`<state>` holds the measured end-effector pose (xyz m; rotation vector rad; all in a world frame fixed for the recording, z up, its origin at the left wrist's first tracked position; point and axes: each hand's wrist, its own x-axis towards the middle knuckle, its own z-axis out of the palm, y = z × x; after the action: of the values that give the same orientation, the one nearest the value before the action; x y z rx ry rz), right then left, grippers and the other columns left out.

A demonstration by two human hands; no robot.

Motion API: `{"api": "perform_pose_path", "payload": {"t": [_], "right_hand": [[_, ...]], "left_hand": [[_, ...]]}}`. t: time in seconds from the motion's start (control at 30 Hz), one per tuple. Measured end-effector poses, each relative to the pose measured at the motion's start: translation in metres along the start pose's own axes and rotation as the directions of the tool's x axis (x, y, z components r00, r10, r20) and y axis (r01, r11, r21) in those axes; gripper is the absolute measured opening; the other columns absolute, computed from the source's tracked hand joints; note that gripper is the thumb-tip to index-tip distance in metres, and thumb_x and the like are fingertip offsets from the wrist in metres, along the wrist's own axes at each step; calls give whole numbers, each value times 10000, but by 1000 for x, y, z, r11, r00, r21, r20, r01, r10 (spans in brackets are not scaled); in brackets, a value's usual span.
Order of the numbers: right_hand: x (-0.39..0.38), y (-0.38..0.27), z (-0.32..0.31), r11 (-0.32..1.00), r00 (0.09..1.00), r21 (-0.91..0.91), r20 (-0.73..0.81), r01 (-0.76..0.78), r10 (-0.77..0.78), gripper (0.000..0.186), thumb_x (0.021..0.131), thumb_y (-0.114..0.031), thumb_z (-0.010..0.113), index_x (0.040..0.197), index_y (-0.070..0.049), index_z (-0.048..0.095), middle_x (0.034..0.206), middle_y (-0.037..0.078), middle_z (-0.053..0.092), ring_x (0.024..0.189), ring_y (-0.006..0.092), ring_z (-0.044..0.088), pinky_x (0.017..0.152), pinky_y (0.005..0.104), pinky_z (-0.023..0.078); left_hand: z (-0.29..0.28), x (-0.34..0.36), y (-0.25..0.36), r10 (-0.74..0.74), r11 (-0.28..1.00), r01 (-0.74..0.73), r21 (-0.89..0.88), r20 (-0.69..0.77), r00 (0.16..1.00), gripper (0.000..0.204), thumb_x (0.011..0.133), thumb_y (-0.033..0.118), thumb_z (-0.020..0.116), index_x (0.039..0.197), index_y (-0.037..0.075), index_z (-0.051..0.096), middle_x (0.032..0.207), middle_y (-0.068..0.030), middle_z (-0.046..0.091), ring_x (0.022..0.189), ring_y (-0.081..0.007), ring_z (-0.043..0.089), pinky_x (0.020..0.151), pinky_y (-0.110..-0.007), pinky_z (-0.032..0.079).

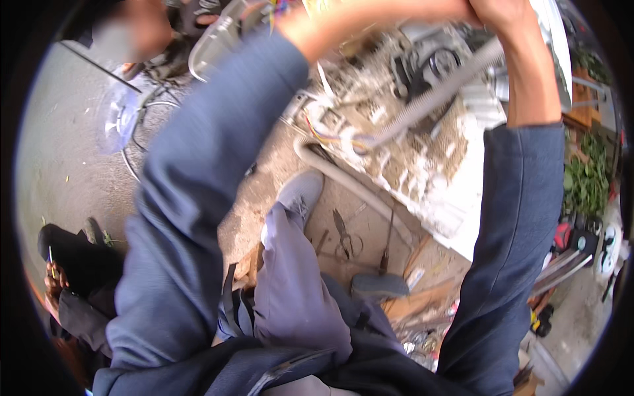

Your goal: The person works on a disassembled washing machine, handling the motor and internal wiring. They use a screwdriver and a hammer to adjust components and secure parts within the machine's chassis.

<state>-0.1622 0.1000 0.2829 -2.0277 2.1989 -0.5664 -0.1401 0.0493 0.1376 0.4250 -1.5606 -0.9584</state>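
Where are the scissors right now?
In the head view, the scissors lie on the ground just right of centre, between the wearer's two shoes.

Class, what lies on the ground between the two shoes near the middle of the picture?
A pair of scissors lies between the upper shoe and the lower shoe, as the head view shows.

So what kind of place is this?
Maybe a repair or scrap yard, though I can't be sure. There's a grimy white machine with a ribbed grey hose, and scissors lie on the ground.
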Motion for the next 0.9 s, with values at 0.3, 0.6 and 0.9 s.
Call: {"api": "perform_pose_path", "payload": {"t": [0.3,0.6,0.9], "right_hand": [[28,61,22,898,891,273,205,346,-406,519,1009,-489,586,1164,-12,718,1020,148,731,950,201,672,877,319,502],[16,44,33,928,965,309,91,207,-246,557,1014,-522,584,1102,15,698,937,106,698,907,162,620,858,304,487],[14,56,19,927,956,314,140,206,-260,537,1005,-502,605,1182,-4,700,1043,163,747,979,242,699,900,339,515]], "left_hand": [[-12,11,-6,-111,969,167,-183,283,953,115,716,57,806,750,20,703,693,-108,675,607,-229,632,527,-356,483],[27,-41,52,-3,955,155,255,-511,859,417,710,79,757,1076,-20,584,1016,-267,657,956,-431,652,801,-531,519],[3,11,-12,43,909,86,-408,297,954,211,825,164,757,847,-32,684,707,-91,661,664,-300,623,650,-463,522]]}}
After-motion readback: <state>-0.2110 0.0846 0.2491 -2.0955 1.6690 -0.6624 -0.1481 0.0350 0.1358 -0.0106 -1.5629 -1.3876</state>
